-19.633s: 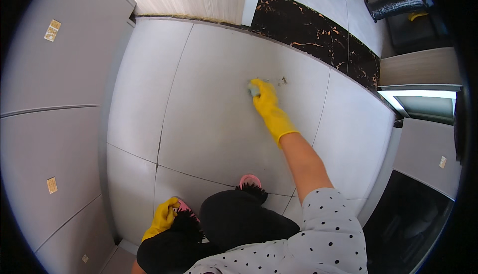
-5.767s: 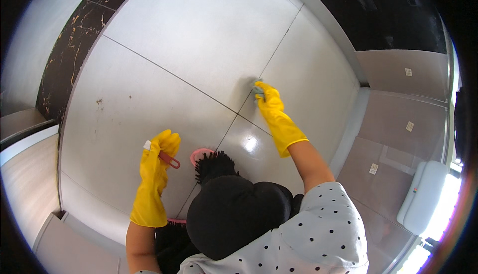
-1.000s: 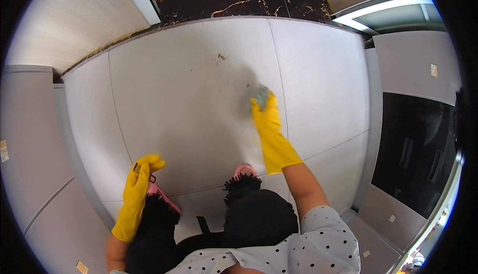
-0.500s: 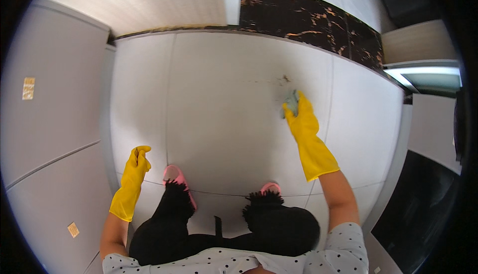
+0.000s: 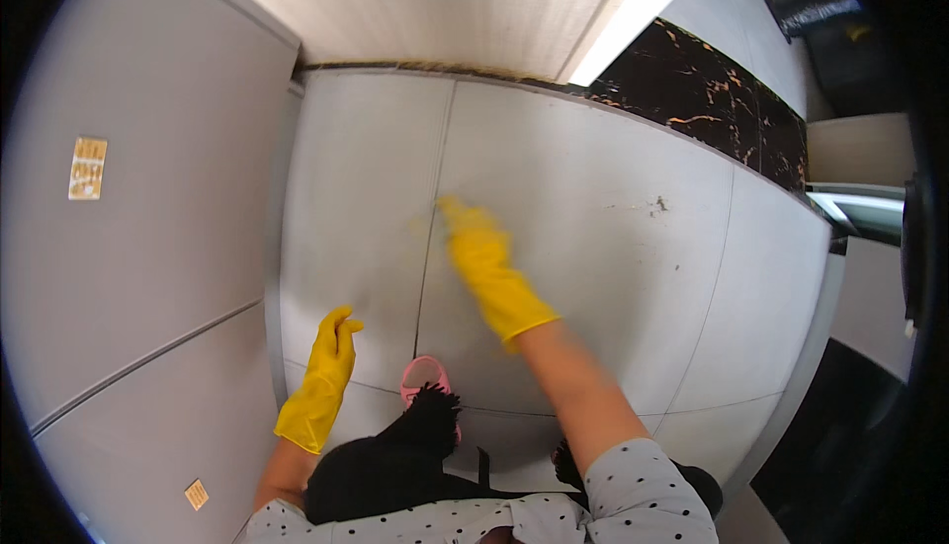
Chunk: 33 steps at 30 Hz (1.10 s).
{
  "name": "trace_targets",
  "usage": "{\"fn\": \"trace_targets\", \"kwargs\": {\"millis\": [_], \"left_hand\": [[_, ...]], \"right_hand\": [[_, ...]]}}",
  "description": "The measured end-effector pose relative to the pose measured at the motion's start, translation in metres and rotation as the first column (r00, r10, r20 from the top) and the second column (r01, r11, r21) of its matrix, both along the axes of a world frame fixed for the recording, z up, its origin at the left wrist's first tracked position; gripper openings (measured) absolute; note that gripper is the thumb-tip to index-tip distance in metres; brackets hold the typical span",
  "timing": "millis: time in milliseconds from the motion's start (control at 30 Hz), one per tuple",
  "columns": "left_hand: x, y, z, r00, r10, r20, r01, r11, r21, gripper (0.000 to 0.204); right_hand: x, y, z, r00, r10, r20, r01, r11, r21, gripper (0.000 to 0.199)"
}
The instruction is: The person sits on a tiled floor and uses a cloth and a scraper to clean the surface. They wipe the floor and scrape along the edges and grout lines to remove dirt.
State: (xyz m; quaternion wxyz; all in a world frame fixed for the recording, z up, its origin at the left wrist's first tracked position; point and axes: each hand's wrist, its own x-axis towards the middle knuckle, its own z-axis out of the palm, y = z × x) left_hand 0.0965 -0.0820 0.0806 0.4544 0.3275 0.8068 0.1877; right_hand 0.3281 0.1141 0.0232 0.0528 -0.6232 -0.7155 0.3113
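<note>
Keeping strokes low and overlapping should, I judge remotely, best lift the dark debris (image 5: 659,206) on the floor tile (image 5: 554,346) near the marble-patterned threshold (image 5: 730,99), though I cannot tell the blurred right hand (image 5: 481,252)'s opening or contents, nor whether the half-curled left hand (image 5: 334,351) holds anything.

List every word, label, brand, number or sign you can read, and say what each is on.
None can be read.
Upper sticker, on the left-hand cabinet: marks too small to read.
Lower sticker, on the cabinet fronts at left: too small to read.
Left glove: no lettering visible.
Right glove: blurred, no lettering discernible.
</note>
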Motion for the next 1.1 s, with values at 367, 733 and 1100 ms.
{"fn": "trace_targets", "kwargs": {"millis": [367, 733, 1100], "left_hand": [[-0.023, -0.081, -0.03, 0.99, -0.033, 0.134, 0.02, 0.995, 0.093, 0.031], [-0.016, -0.082, -0.004, 0.924, 0.249, 0.291, -0.201, 0.962, -0.185, 0.031], [-0.032, -0.03, -0.033, 0.999, 0.023, -0.022, -0.012, 0.921, 0.39, 0.026]], "right_hand": [[-0.069, -0.051, 0.036, 0.975, 0.186, -0.123, -0.163, 0.971, 0.177, 0.052], [-0.221, -0.08, -0.012, 0.771, 0.63, -0.098, -0.628, 0.777, 0.053, 0.037], [0.078, 0.031, -0.011, 0.913, -0.369, -0.172, 0.406, 0.86, 0.31, 0.047]]}}
